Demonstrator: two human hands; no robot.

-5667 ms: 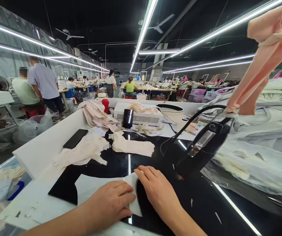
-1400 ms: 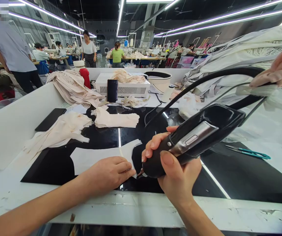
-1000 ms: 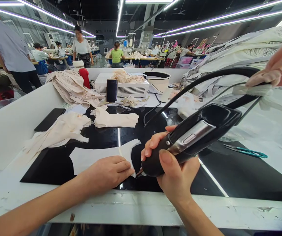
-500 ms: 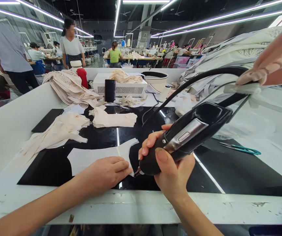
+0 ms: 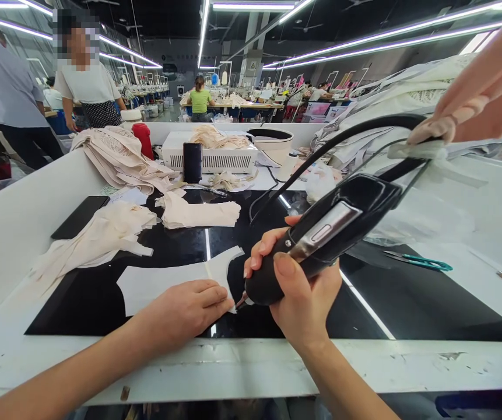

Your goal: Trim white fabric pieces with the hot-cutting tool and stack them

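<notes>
A white fabric piece (image 5: 158, 283) with curved edges lies flat on the black board (image 5: 80, 297). My left hand (image 5: 192, 306) rests palm down on its right part, fingers together and pressed on the cloth near the lower right corner; the thumb is hidden. In my right hand (image 5: 301, 286) is a black corded hand tool (image 5: 320, 233) with a silver plate on its side. It is tilted, and its thin metal tip touches or nearly touches the fabric's lower right corner, just beside my left fingertips.
Cream fabric pieces (image 5: 200, 214) and a heap (image 5: 106, 230) lie behind and left. A black cord (image 5: 320, 154) arches up to a cloth tie (image 5: 434, 131) at right. Teal-handled snips (image 5: 429, 262) lie right. A phone (image 5: 192, 162) leans against a white vented box (image 5: 228, 160). Co-workers stand beyond.
The view has shifted slightly. My hands and the tool stay almost in place at the fabric's corner. A co-worker in a white top at the back left has come closer.
</notes>
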